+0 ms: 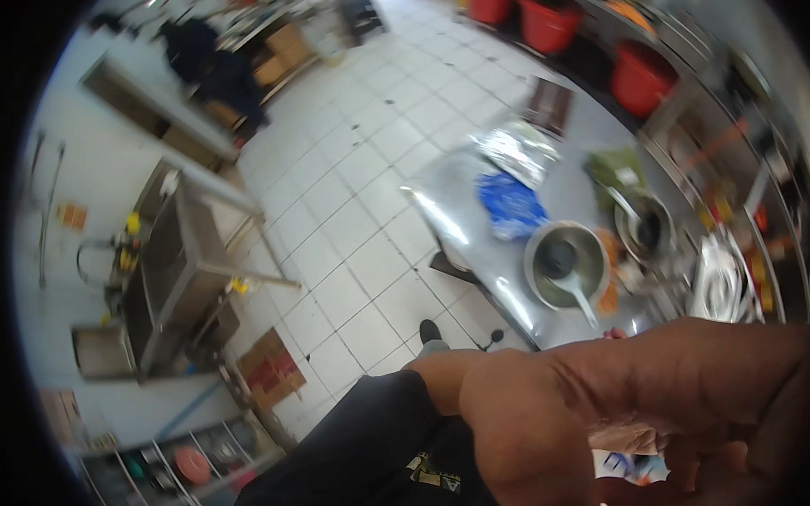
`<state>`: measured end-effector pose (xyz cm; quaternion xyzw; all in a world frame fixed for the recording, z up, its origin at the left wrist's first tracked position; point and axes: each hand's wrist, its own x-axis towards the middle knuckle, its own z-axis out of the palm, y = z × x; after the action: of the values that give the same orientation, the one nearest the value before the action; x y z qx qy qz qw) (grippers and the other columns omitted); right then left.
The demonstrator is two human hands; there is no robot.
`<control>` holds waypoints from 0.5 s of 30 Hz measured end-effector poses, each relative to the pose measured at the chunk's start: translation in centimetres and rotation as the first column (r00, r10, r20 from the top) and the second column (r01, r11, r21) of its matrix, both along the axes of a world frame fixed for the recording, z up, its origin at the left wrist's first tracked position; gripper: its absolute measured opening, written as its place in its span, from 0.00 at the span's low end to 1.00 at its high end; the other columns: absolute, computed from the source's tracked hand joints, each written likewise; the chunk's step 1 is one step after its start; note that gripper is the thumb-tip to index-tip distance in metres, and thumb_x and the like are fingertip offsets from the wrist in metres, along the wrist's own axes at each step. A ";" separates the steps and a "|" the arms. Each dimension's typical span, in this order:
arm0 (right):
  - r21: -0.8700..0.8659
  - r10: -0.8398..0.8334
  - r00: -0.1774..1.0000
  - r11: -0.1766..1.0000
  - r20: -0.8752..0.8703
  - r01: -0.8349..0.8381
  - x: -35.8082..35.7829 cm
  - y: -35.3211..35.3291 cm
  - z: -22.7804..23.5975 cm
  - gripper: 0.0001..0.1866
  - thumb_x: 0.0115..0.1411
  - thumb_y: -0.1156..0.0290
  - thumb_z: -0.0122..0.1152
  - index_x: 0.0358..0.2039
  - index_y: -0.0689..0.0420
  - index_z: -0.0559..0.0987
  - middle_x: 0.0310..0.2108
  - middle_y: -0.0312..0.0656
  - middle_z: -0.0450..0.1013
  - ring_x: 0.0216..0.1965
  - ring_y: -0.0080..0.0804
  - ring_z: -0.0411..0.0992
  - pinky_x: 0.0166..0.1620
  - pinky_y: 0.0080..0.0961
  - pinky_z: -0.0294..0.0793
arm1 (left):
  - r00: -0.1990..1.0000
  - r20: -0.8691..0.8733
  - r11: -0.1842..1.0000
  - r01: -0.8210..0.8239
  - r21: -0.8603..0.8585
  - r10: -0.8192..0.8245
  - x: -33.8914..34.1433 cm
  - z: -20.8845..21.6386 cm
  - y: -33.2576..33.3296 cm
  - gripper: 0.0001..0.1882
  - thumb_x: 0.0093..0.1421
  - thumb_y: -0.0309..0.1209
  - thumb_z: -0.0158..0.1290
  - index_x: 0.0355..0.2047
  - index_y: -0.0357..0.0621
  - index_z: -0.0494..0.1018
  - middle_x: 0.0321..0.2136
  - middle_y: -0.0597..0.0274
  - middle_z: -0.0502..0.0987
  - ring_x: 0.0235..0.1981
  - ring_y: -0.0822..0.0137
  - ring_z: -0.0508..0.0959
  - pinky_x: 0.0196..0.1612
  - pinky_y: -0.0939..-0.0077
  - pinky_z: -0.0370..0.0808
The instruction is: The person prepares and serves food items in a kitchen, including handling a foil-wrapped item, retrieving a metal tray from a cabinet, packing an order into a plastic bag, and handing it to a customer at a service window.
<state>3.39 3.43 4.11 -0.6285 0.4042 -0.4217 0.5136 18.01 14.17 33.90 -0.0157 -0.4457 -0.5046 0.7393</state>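
Close to the camera at the lower right, my left hand (537, 436) looms large, dark and partly blurred. More skin and fingers (687, 361) fill the right side; which parts belong to my right hand I cannot tell. Through a gap between them shows a small white piece (629, 466) with blue and orange print; whether it is held is unclear. Just beyond the fingers, a metal bowl (531, 271) with a pale-handled ladle (580, 302) stands on the steel table (442, 201). A second pot (659, 244) with a utensil sits to its right.
On the table lie a blue plastic bag (509, 205), a silver foil packet (518, 150), a brown flat box (548, 106) and a green bag (615, 174). White dishes (718, 280) stack at right. Red buckets (643, 78) line the back. A steel sink unit (182, 254) stands left.
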 end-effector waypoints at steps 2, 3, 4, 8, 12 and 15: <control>0.165 0.250 0.968 0.956 -0.014 -0.244 4.0 0.4 -7.3 0.14 0.60 0.73 0.54 0.46 0.61 0.68 0.34 0.41 0.72 0.29 0.24 0.71 0.32 0.19 0.72 | 0.986 0.022 0.986 -0.163 -0.026 0.164 4.3 0.5 5.1 0.15 0.54 0.39 0.51 0.32 0.39 0.64 0.29 0.52 0.70 0.19 0.73 0.70 0.18 0.81 0.64; 0.254 0.395 0.918 0.890 -0.019 -0.378 8.0 1.4 -8.3 0.14 0.60 0.72 0.54 0.46 0.60 0.67 0.33 0.41 0.72 0.27 0.24 0.72 0.31 0.19 0.72 | 0.963 0.022 0.963 -0.267 -0.036 0.267 6.5 0.6 7.9 0.15 0.54 0.39 0.51 0.32 0.39 0.64 0.29 0.53 0.70 0.19 0.73 0.70 0.18 0.81 0.64; 0.213 0.501 0.865 0.850 -0.039 -0.482 12.3 2.6 -9.3 0.14 0.60 0.71 0.54 0.46 0.60 0.67 0.33 0.42 0.72 0.27 0.24 0.72 0.30 0.19 0.72 | 0.927 0.023 0.927 -0.372 -0.048 0.374 8.6 0.7 10.6 0.16 0.54 0.39 0.51 0.32 0.39 0.64 0.29 0.53 0.70 0.18 0.73 0.69 0.18 0.81 0.64; 0.223 0.860 0.496 0.511 -0.123 -0.830 26.7 14.7 -5.7 0.14 0.61 0.71 0.54 0.45 0.60 0.67 0.32 0.40 0.72 0.27 0.24 0.72 0.30 0.20 0.72 | 0.679 0.012 0.677 -0.731 -0.087 0.734 14.0 1.9 22.5 0.16 0.54 0.40 0.52 0.32 0.40 0.63 0.28 0.55 0.69 0.18 0.73 0.69 0.17 0.82 0.64; 0.272 0.983 0.027 0.076 -0.180 -0.959 35.0 25.2 -1.8 0.12 0.61 0.71 0.53 0.44 0.59 0.69 0.32 0.39 0.72 0.28 0.23 0.71 0.31 0.20 0.72 | 0.353 0.000 0.349 -0.927 -0.133 0.936 15.0 3.3 31.8 0.17 0.54 0.41 0.52 0.32 0.40 0.63 0.27 0.56 0.69 0.18 0.73 0.68 0.17 0.82 0.63; 0.315 0.947 -0.247 -0.175 -0.204 -0.933 37.9 31.9 -0.8 0.11 0.61 0.71 0.53 0.44 0.59 0.70 0.31 0.38 0.71 0.29 0.22 0.70 0.31 0.19 0.71 | 0.144 -0.024 0.139 -0.981 -0.137 0.989 14.7 3.4 37.1 0.17 0.55 0.42 0.52 0.32 0.41 0.63 0.26 0.58 0.68 0.18 0.73 0.68 0.16 0.82 0.63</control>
<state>41.24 35.37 3.31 -0.7657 -0.1276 0.2622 0.5732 32.73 51.23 37.34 0.2534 -0.4029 0.1285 0.8700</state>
